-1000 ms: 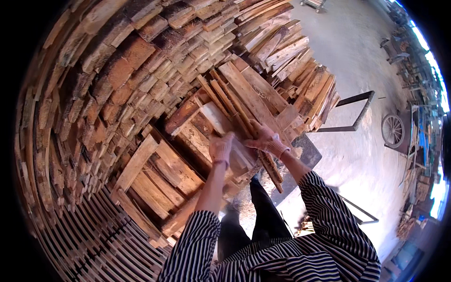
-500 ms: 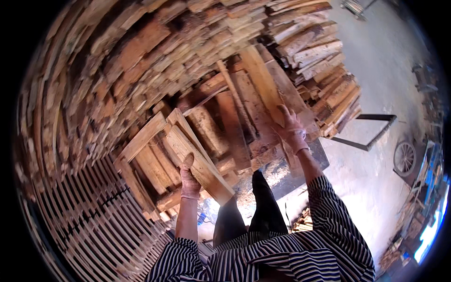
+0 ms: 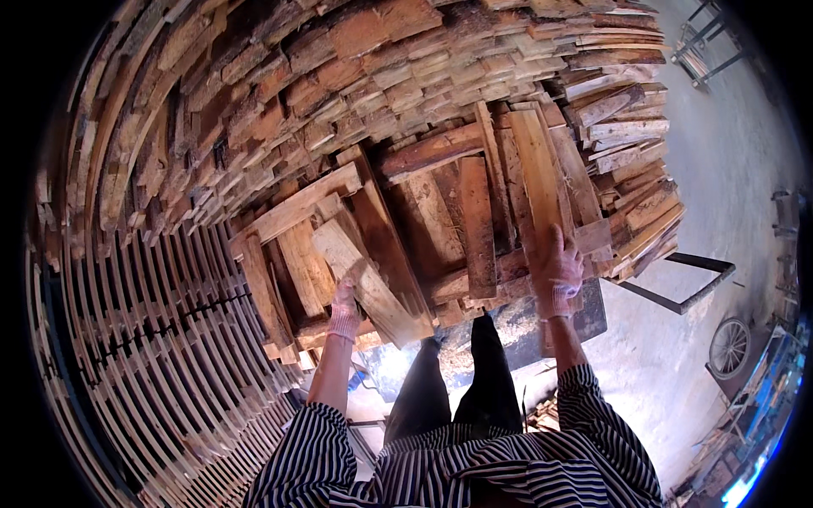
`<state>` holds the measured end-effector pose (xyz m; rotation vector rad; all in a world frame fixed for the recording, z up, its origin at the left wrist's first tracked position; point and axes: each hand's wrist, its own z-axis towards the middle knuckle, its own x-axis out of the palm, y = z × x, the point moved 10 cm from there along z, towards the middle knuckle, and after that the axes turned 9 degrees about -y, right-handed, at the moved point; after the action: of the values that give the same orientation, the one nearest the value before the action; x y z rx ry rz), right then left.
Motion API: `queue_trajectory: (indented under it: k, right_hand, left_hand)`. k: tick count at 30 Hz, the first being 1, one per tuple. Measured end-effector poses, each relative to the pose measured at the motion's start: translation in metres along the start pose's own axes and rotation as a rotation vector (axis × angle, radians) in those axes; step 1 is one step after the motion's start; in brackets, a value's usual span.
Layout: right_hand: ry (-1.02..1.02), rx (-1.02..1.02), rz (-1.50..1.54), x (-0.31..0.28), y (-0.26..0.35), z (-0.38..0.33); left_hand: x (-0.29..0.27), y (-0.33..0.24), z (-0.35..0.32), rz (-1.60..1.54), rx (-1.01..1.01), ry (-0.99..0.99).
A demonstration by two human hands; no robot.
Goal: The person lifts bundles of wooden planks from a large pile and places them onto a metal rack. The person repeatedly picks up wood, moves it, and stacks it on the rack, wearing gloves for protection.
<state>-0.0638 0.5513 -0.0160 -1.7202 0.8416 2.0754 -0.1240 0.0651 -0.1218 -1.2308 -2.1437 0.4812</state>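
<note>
L hand (image 3: 344, 309), in pale pink knit glove, has its grip pinching the L edge of the short, pale, flat wooden board (image 3: 373, 292); fingers beneath hidden. Board lies slanted over L part of the low pile of criss-crossed brown timber (image 3: 305, 207), near end poking out toward the legs, just beside the long dark-brown plank (image 3: 385, 233). R hand (image 3: 561, 269), same glove type, rests at R edge of the long yellow-tan board (image 3: 535, 161), which lies lengthwise on R part of pile; thumb side unclear, so can't tell if that grip is closed or just laid on.

Handling, my view: L thumb best flat on top, clear of the plank's edge, to avoid a squash. Lift rather than drag; rough edges prob. splinter. Long board likely steadier w/ R grip nearer mid-length.
</note>
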Motion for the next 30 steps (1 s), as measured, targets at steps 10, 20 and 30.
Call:
queue_trajectory:
  k: [10, 20, 30]
  right_hand:
    - [0.084, -0.194, 0.298, 0.0, 0.135, -0.098]
    - [0.237, -0.189, 0.86, 0.15, 0.249, -0.054]
    - [0.421, -0.127, 0.548, 0.142, 0.266, -0.079]
  left_hand:
    - [-0.032, 0.0, 0.012, -0.013, 0.033, -0.127]
    - [-0.004, 0.013, 0.014, -0.019, -0.085, 0.006]
    - [-0.011, -0.003, -0.015, -0.024, -0.107, -0.059]
